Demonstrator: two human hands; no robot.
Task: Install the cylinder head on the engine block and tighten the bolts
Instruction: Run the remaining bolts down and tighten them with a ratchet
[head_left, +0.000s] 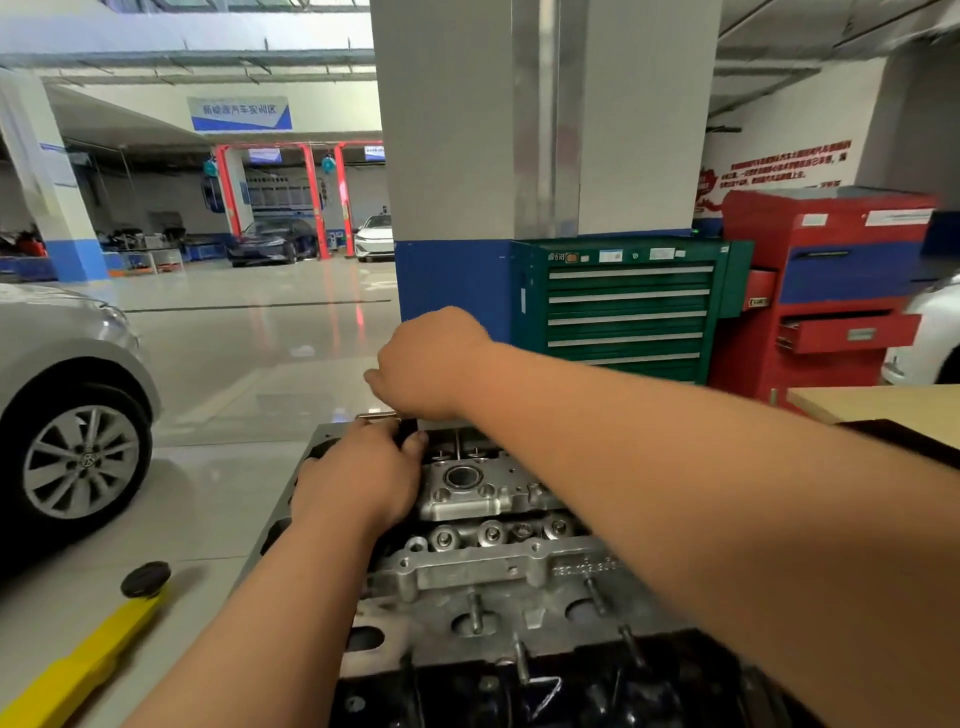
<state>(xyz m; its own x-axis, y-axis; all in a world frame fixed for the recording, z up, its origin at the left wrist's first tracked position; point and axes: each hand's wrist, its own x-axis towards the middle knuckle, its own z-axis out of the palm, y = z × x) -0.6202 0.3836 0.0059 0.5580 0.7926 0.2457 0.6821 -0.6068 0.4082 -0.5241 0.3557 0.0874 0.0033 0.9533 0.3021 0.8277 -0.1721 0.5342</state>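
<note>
A grey aluminium cylinder head (483, 519) lies on top of the dark engine block (519, 686) in front of me, with studs standing up along its near side. My left hand (358, 478) rests on the far left part of the head, fingers curled around a dark tool shaft. Just above it, my right hand (426, 364) is closed on a thin metal tool handle (376, 415) at the far end of the head. The tool's tip and the bolt under it are hidden by my hands.
A yellow lift arm with a black round pad (145, 579) lies on the floor at the lower left. A silver car (72, 395) stands at the left. A green tool cabinet (628, 306) and a red one (831, 291) stand behind, beside a pillar (519, 156). A wooden tabletop (883, 405) is at right.
</note>
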